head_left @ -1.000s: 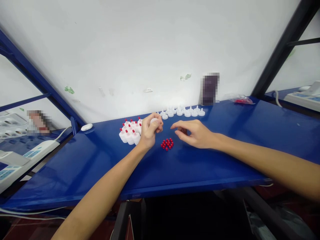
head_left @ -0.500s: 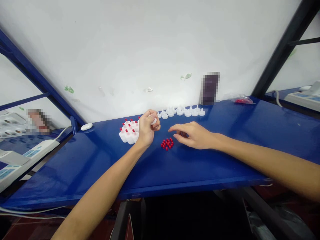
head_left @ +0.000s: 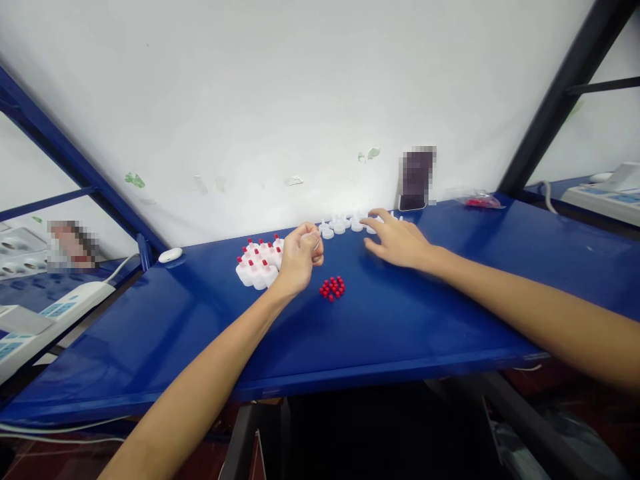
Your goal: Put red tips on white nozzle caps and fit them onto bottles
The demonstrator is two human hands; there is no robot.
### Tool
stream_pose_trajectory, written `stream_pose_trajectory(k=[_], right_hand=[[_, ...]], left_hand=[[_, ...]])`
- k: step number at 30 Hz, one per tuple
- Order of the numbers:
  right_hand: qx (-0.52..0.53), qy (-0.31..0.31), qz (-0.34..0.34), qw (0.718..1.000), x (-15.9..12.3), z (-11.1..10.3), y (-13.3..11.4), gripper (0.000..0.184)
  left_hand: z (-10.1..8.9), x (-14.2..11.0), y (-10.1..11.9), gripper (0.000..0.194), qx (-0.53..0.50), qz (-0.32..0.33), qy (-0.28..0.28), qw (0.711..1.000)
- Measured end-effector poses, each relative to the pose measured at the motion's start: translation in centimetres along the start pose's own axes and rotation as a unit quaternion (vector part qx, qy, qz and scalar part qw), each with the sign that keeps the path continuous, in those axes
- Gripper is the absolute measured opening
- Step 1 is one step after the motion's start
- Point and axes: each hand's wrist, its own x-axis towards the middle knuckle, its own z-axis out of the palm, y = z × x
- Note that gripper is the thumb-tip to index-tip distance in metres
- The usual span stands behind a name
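Observation:
My left hand [head_left: 300, 257] is closed in a fist around a small white bottle [head_left: 317, 244], mostly hidden by the fingers. Just left of it stand several white bottles [head_left: 259, 273] with pointed tops and red tips. My right hand [head_left: 397, 241] reaches over the row of white nozzle caps [head_left: 340, 227] near the wall, fingers spread and apart. It covers some of those caps, and whether a fingertip touches one I cannot tell. Between the hands and nearer to me lies a cluster of small red caps [head_left: 332, 289] on the blue table [head_left: 360, 333].
A dark phone-like slab [head_left: 416, 180], partly pixelated, leans on the wall. Behind and to the right lies a clear bag [head_left: 477, 200] with red pieces. At the left are a white oval case [head_left: 171, 255] and a power strip [head_left: 65, 310].
My right hand has moved up and away from beside the red caps to the white nozzle caps, its fingers spreading. The left hand stays closed in nearly the same place.

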Motion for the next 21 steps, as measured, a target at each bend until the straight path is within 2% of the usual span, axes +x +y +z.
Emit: stream_pose_trajectory(k=[3,6,11,17,19,21], right_hand=[[-0.010,-0.051,0.028,0.998,0.6,0.7,1.8,0.055],[0.002,-0.070,0.027,0.997,0.8,1.2,2.3,0.057],[0.052,-0.024,0.019,0.998,0.8,1.1,1.6,0.046],[0.128,0.040,-0.008,0.991,0.6,0.8,0.7,0.048],[0.105,0.033,-0.005,0.994,0.6,1.0,0.9,0.049],[0.088,0.007,-0.001,0.996,0.6,1.2,1.2,0.050]], left_hand=[[-0.1,0.0,-0.3,0.031,0.006,0.003,-0.002,1.000],[0.0,-0.1,-0.5,0.031,0.012,0.006,0.000,1.000],[0.2,-0.2,-0.6,0.029,0.024,0.010,0.010,1.000],[-0.3,0.1,-0.8,0.025,0.051,0.007,0.004,0.999],[-0.6,0.1,-0.4,0.028,0.059,0.007,-0.009,0.998],[-1.0,-0.1,0.1,0.031,0.113,0.020,-0.033,0.993]])
